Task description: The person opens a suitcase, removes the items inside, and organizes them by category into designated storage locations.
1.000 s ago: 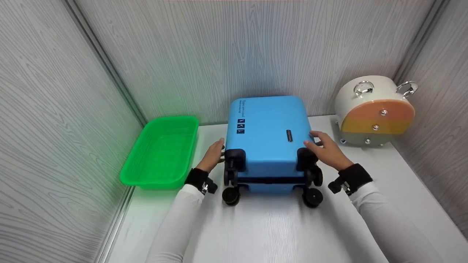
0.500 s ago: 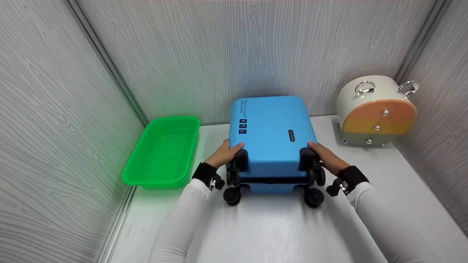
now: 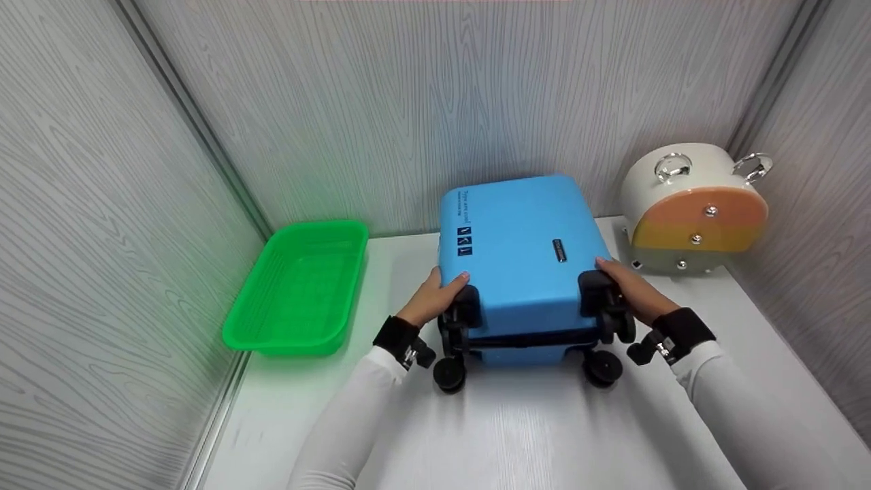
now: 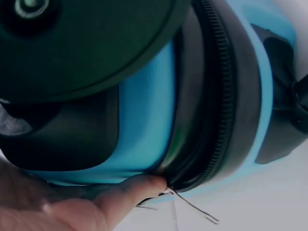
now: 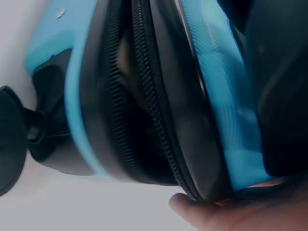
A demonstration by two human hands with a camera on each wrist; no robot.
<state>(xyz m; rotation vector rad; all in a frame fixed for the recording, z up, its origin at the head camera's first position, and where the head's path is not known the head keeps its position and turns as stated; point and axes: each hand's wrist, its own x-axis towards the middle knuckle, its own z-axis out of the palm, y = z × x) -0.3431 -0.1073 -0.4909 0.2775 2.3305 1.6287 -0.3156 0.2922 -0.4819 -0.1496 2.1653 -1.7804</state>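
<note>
A light blue suitcase lies flat on the white table, its black wheels facing the person. The left hand grips its left side near the wheel corner, thumb on top. On the opposite side the right hand holds the right edge, thumb on the upper shell and the other fingers mostly hidden. The left wrist view shows a fingertip by the black zipper band and a thin metal pull. In the right wrist view the zipper is parted, with a dark gap inside, and a fingertip touches the lower edge.
A green plastic basket stands to the left of the suitcase. At the back right is a round cream container with striped drawers and metal loop handles. Grey wood-grain walls enclose the table at the back and sides.
Both hands have closed on the suitcase sides since the earliest frame. The suitcase has shifted slightly to the right and turned a little, the hands moving with it.
</note>
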